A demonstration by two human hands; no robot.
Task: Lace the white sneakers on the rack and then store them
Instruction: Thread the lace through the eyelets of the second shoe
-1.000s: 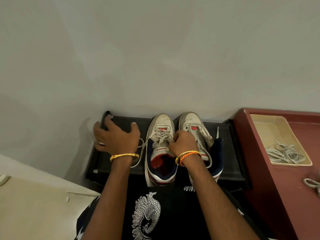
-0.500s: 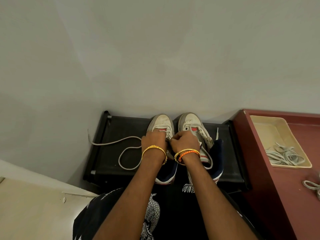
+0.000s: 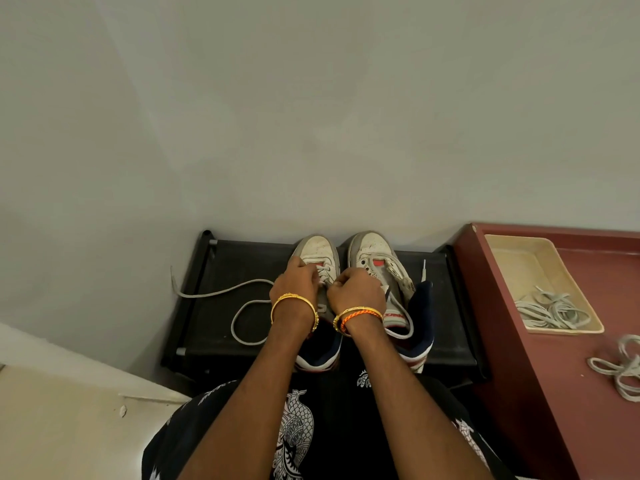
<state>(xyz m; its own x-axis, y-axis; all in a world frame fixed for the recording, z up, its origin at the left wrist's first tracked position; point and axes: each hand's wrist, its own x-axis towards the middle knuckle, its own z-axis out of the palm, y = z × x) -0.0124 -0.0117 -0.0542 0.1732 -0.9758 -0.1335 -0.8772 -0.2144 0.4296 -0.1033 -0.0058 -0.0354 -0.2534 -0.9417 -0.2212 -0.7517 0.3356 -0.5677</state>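
Note:
Two white sneakers with navy and red heels stand side by side on a black rack [image 3: 242, 265], toes to the wall. My left hand [image 3: 294, 282] and my right hand [image 3: 356, 289] both sit over the lacing of the left sneaker [image 3: 317, 247], fingers curled and pinching its grey lace. The long free end of that lace [image 3: 221, 292] trails left across the rack in a loop. On the right sneaker [image 3: 372, 245] the lace hangs loose down its side. My hands hide the left sneaker's eyelets.
A dark red table [image 3: 554, 375] adjoins the rack on the right. On it a beige tray [image 3: 512, 258] holds a bundle of grey laces [image 3: 550, 310], and another lace bundle [image 3: 620, 368] lies loose near the right edge. A plain wall rises right behind the rack.
My left hand came back from the rack's left side to the left sneaker's lacing, leaving the lace's free end trailing in a loop. My right hand stayed on the sneaker.

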